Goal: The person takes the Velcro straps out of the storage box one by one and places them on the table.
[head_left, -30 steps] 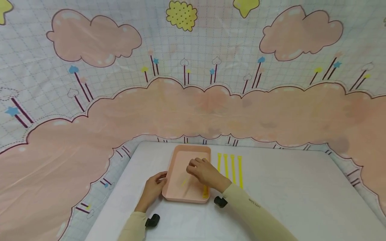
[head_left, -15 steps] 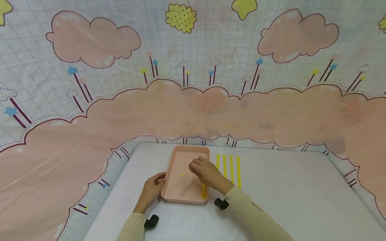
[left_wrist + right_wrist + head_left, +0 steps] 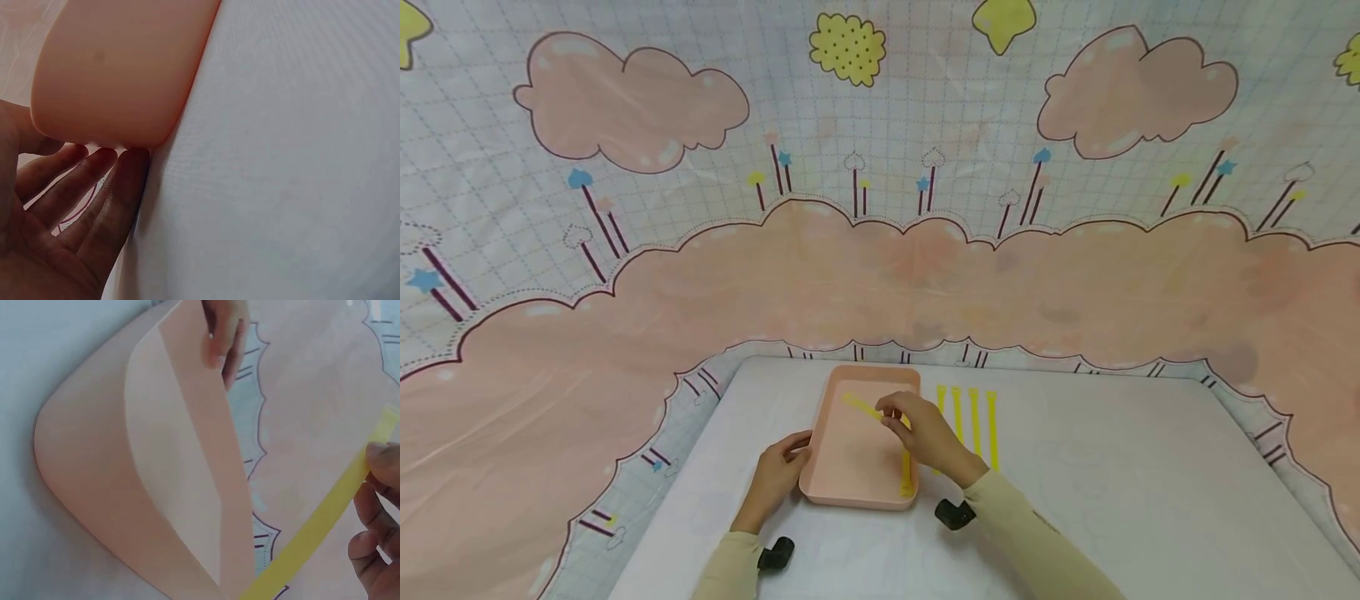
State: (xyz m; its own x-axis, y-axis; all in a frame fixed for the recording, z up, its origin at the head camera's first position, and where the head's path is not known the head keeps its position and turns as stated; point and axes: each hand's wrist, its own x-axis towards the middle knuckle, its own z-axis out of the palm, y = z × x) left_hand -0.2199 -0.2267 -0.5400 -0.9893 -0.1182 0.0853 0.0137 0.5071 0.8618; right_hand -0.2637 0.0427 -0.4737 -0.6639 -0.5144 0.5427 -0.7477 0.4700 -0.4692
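Observation:
A pink rectangular tray (image 3: 853, 502) lies on the white table. At its left side in the head view, my left hand (image 3: 781, 468) touches the outer wall with its fingertips; in the left wrist view the extended fingers (image 3: 103, 206) meet the tray's wall (image 3: 119, 87). Above the tray, my right hand (image 3: 925, 433) pinches a thin, flat yellow strip (image 3: 861, 405) between thumb and fingers. The right wrist view has the strip (image 3: 319, 515) slanting down from the thumb. Another yellow strip (image 3: 907, 477) lies along the tray's right side, partly behind the right hand.
Several yellow strips (image 3: 974, 421) lie side by side on the white table (image 3: 1112, 467), right of the tray, partly hidden by the right hand and wrist. A patterned pink-and-white cloth (image 3: 887, 275) rises behind the table.
The pinched strip has swung from pointing down-left to pointing up-left as the right hand turned and shifted slightly right. The left hand has stayed at the tray's side.

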